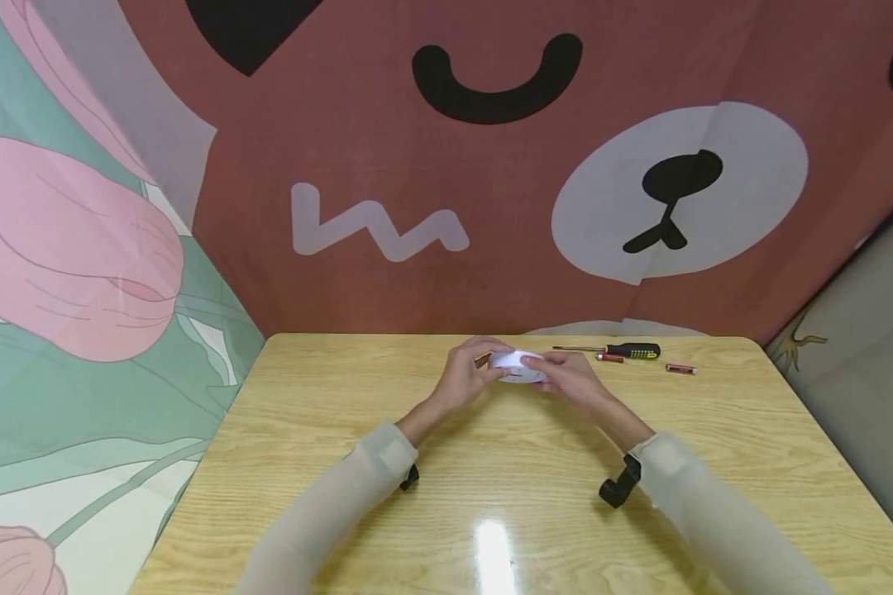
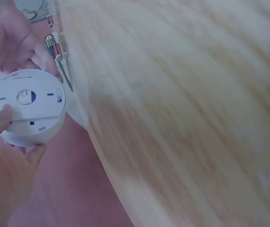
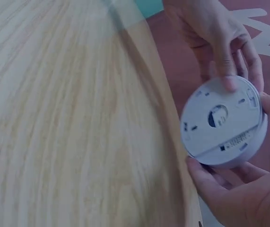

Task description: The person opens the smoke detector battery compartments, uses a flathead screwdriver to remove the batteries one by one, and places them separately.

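Note:
A round white smoke detector (image 1: 519,365) is held up between both hands over the far part of the table. Its back plate, with a central hole and several slots, shows in the right wrist view. My left hand (image 1: 463,373) pinches one side, its thumb (image 3: 229,83) on the plate near the edge and its other fingers behind. From the opposite side my right hand (image 1: 575,383) grips the rim, fingers and thumb round the casing (image 3: 205,137). The front face of the detector is hidden in both wrist views.
To the right of the hands, a screwdriver (image 1: 632,351) with a black and yellow handle lies near the table's back edge. One red battery (image 1: 610,358) is just in front of it, another red battery (image 1: 681,369) farther right. A printed cloth (image 1: 387,289) hangs behind the wooden table (image 1: 327,413).

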A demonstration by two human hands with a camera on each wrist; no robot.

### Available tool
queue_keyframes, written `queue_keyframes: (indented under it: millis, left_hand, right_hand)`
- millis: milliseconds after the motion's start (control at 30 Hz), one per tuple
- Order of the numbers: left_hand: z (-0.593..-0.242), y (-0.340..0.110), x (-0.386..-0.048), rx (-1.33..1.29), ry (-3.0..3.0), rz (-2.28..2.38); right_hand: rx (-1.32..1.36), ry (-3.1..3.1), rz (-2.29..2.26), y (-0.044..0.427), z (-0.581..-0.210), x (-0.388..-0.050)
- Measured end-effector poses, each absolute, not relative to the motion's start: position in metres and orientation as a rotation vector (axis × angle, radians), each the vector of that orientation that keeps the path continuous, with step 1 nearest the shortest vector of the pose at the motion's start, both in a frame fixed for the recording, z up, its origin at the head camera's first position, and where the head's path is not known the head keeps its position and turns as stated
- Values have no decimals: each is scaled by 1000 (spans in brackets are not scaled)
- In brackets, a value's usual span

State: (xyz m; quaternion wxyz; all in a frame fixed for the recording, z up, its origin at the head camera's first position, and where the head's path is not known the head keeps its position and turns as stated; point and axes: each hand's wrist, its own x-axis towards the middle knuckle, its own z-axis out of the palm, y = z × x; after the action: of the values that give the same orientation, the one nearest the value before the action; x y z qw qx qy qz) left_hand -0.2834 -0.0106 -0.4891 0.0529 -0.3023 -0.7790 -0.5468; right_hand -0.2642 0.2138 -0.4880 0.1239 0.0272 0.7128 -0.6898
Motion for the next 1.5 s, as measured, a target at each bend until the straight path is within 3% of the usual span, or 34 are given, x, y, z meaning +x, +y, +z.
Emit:
queue_keyframes:
  millis: [367, 667, 1500]
  left_hand:
    - [-495, -16, -292, -759, -2410, -1843]
    - [-492, -18, -296, -609, -2570, -2025]
    - [-503, -19, -293, -748, -2786, -1485]
  right_hand:
    - [-80, 2663, -1793, 211, -493, -260]
    - [-237, 2602, -1880, 216, -501, -262]
    - [-491, 2738, -1543, 210, -518, -268]
